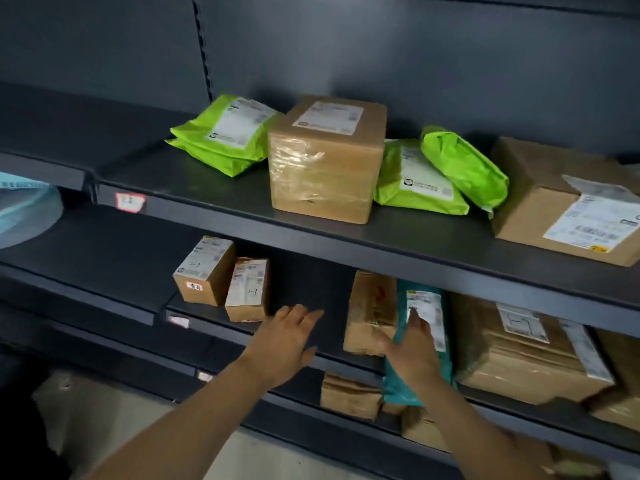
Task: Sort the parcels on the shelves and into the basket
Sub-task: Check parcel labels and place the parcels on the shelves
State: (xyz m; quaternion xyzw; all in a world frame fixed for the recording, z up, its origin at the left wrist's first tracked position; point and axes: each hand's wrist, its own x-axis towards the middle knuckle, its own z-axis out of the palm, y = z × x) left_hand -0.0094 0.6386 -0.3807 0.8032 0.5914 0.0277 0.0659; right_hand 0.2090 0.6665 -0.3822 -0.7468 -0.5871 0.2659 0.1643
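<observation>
Dark middle shelf point(304, 289): open left hand point(287, 341) over bare gap; right hand point(414, 348) grips teal mailer point(420, 341).

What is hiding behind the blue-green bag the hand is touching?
The right hand rests on the teal bag, which stands on edge. A brown box stands right beside it on its left. Whatever is directly behind the bag is covered, so that cannot be seen.

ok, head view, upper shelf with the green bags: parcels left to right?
green mailer → taped brown box → green mailer with label up → plain green mailer leaning on it → large brown box at the right edge
</observation>
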